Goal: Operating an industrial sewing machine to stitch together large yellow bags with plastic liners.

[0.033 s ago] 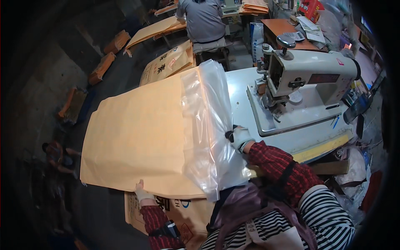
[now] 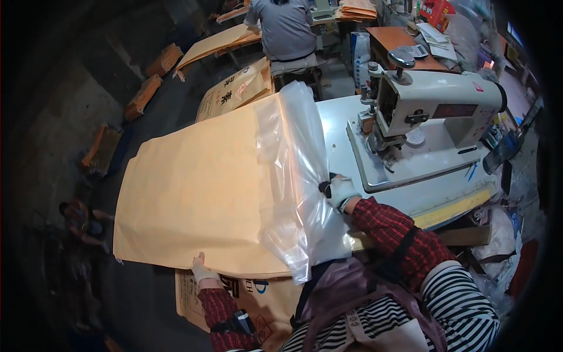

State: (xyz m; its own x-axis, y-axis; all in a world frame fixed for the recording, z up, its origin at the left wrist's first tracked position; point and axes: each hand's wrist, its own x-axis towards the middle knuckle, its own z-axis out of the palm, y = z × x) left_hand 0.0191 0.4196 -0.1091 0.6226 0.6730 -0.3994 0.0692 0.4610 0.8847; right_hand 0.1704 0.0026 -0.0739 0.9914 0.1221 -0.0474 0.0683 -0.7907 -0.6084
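Note:
A large tan paper bag (image 2: 187, 193) lies flat in front of me, its left part reaching past the table. A clear plastic liner (image 2: 302, 176) sticks out of its right end in crumpled folds. My left hand (image 2: 203, 271), in a pale glove, grips the bag's near edge with the thumb on top; the other fingers are hidden beneath. At the liner's right edge, my gloved right hand (image 2: 342, 193) has its dark-tipped fingers closed on the plastic, which creases toward them.
A white sewing machine (image 2: 434, 111) stands on the pale table (image 2: 399, 202) at my right. Printed bags (image 2: 234, 88) lie beyond, and another printed bag (image 2: 193, 302) is below my left hand. A person in grey (image 2: 284, 29) sits at the back; another person (image 2: 82, 226) is at far left.
My right hand has shifted very slightly to the right, and the liner's folds have changed a little. The paper bag and my left hand stay nearly the same.

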